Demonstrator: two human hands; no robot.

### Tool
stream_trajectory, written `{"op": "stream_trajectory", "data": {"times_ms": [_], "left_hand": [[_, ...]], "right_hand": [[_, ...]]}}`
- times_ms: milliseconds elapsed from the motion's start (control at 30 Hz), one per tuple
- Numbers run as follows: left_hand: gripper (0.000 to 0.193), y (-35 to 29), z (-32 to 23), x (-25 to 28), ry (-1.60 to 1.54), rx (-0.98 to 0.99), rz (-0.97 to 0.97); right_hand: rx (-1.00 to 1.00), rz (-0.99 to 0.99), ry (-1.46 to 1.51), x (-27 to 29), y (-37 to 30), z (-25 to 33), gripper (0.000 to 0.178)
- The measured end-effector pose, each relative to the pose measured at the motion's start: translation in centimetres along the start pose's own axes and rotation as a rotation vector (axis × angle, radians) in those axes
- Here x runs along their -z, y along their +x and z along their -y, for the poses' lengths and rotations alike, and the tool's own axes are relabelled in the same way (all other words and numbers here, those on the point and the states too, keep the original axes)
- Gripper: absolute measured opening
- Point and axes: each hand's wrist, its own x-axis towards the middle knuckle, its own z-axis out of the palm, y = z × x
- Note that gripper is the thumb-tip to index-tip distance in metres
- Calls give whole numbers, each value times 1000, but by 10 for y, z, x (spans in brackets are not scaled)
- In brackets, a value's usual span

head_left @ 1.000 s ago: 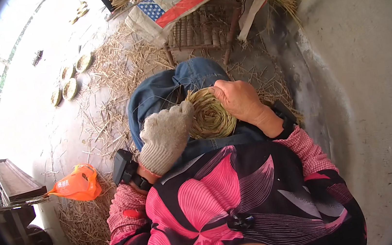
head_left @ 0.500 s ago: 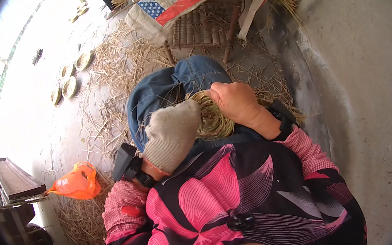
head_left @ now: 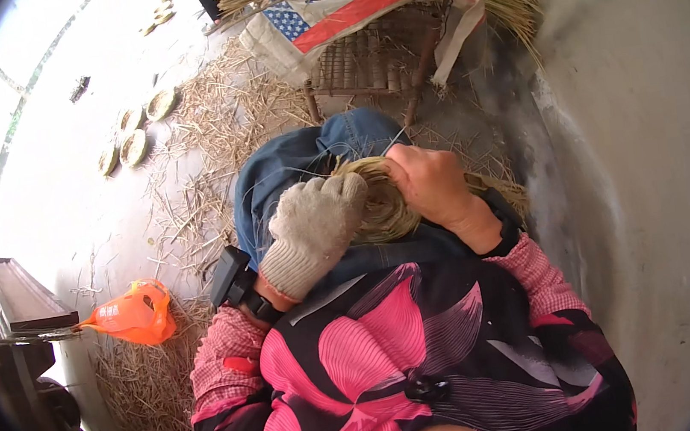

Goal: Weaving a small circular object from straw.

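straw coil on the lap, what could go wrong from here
The straw coil sits on jeans, not a firm surface, so it could tilt or slip if either hand eases off.

The right hand is bare against the straw while the left hand is gloved, so rough stalk ends might scratch the right.

Loose straw litters the floor, so footing may be slippery.

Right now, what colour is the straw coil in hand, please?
The straw coil is greenish yellow, seen best in the head view.
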Motion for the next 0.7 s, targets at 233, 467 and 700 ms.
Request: {"op": "stream_trajectory", "data": {"times_ms": [233,467,700], "left_hand": [[33,-7,51,21,-946,172,-317],[25,-8,44,-1,-1228,296,303],[15,10,17,10,-772,262,-3]], "right_hand": [[293,-79,189,17,-4,-26,30],[252,-83,208,12,-1,-23,26],[214,-3,111,8,1,-13,26]]}}
